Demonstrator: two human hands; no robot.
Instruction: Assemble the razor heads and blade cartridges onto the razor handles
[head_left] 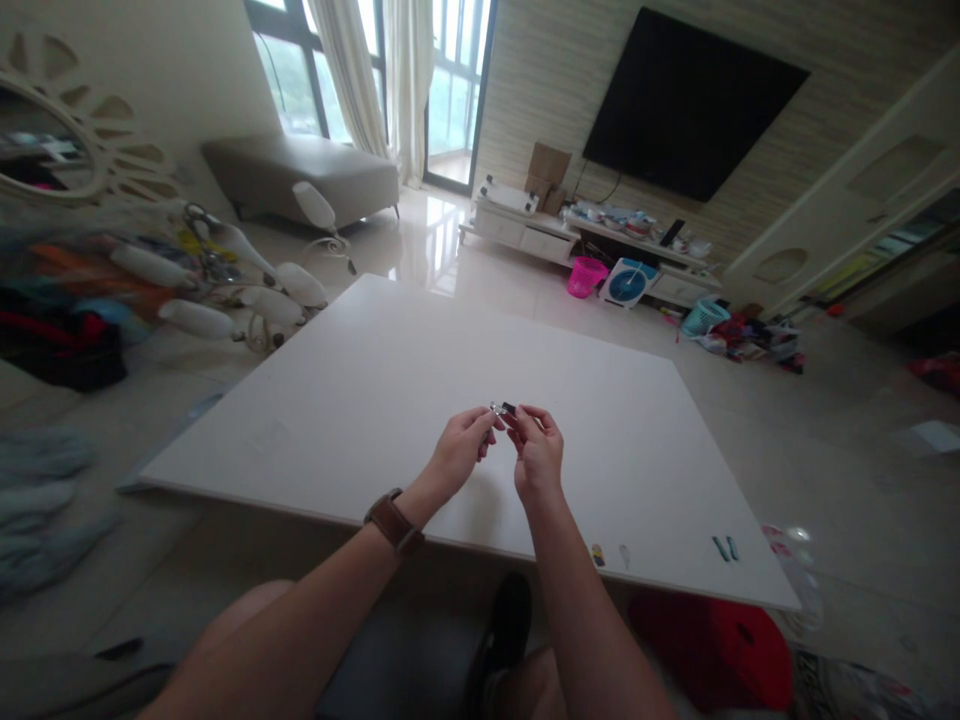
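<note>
Above the white tabletop [420, 400], my left hand [459, 442] is closed, its thumb and fingers pinching a small shiny metal piece [496, 408]. Close beside it, my right hand [540, 450] pinches a small black piece [510, 409]. The two pieces meet or nearly meet between my fingertips; I cannot tell whether they are joined. Near the front edge lie a small yellow and black item [598, 555] and a small pale, key-like item [625, 556]. Farther right on the tabletop rest two slim dark green pieces [726, 548].
A lamp with several white shades [262, 305] stands left of the table. Beneath the front right corner is a red object [720, 650]. Across the floor, a pink basket [585, 277] and a blue and white fan [628, 283] stand before a low cabinet [517, 230].
</note>
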